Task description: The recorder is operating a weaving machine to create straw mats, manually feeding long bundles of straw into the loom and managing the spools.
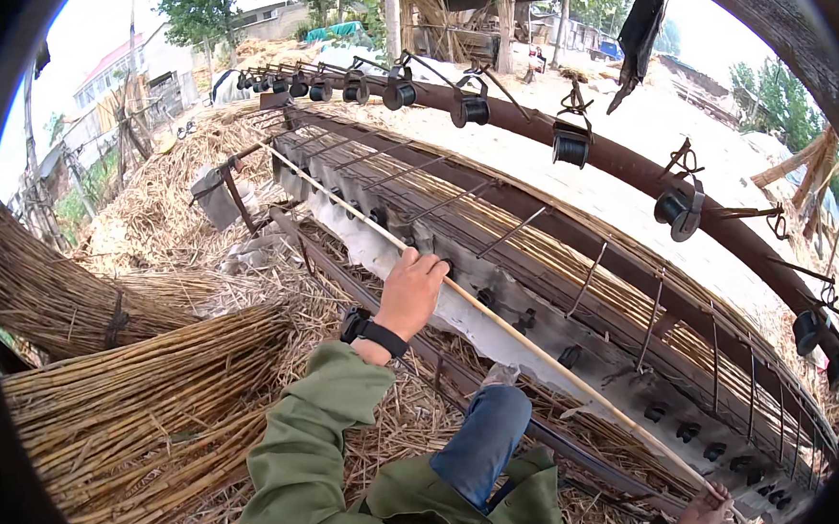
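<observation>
A long, thin, pale reed stalk (516, 334) runs slantwise across the frame, lying along the near side of a long metal weaving frame (530, 190). My left hand (412, 291), with a black watch on the wrist, is closed around the stalk near its middle. At the lower right edge of the view, my right hand (704, 513) pinches the stalk close to its near end; part of this hand is cut off. Under the stalk, a grey plate (484, 292) carries a row of dark small fittings. Beyond it, many reeds lie side by side beneath thin metal rods.
Several spools of dark wire (570, 147) hang from a curved brown pipe (626, 177) over the frame. Bundled reeds (141, 413) lie at the left, beside loose straw (148, 221). My bent knee (483, 441) is close to a rusty rail (460, 380). Black cloth (638, 32) dangles above.
</observation>
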`<state>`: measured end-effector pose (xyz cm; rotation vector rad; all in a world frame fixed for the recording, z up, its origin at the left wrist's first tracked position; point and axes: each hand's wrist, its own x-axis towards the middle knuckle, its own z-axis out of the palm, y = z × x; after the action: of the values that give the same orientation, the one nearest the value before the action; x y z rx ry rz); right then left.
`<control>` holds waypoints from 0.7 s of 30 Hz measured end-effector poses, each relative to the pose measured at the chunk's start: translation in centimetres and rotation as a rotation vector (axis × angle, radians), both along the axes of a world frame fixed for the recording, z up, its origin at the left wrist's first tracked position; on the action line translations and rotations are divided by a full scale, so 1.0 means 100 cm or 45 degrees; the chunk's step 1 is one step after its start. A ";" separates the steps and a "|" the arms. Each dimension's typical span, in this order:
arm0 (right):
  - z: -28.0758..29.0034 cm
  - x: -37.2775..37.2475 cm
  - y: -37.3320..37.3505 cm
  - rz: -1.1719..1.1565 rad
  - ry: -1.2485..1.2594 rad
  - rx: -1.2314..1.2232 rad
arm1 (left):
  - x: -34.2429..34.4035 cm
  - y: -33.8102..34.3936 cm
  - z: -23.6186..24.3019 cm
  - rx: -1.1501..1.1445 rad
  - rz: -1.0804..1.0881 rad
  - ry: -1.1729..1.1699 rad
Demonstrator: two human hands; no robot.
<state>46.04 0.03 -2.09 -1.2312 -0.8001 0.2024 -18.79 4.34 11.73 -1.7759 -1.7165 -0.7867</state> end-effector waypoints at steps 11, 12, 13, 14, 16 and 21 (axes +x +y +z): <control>0.108 -0.247 0.000 1.148 0.912 0.071 | 0.098 0.030 0.004 0.011 -0.502 -0.033; 0.105 -0.240 -0.003 1.108 0.898 0.070 | 0.100 0.033 0.006 0.001 -0.538 -0.032; 0.101 -0.230 -0.007 1.062 0.886 0.067 | 0.099 0.035 0.008 -0.004 -0.541 -0.031; 0.095 -0.221 -0.010 0.944 0.933 0.091 | 0.097 0.038 0.011 -0.024 -0.553 -0.046; 0.086 -0.188 -0.016 0.860 0.932 0.146 | 0.091 0.041 0.017 -0.054 -0.524 -0.087; 0.078 -0.078 -0.025 0.729 0.837 0.295 | 0.072 0.036 0.020 -0.060 -0.466 -0.195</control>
<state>38.22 -2.42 5.71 -0.6221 -0.5523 0.9047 -11.55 7.94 13.70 -2.1457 -1.5296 -1.0660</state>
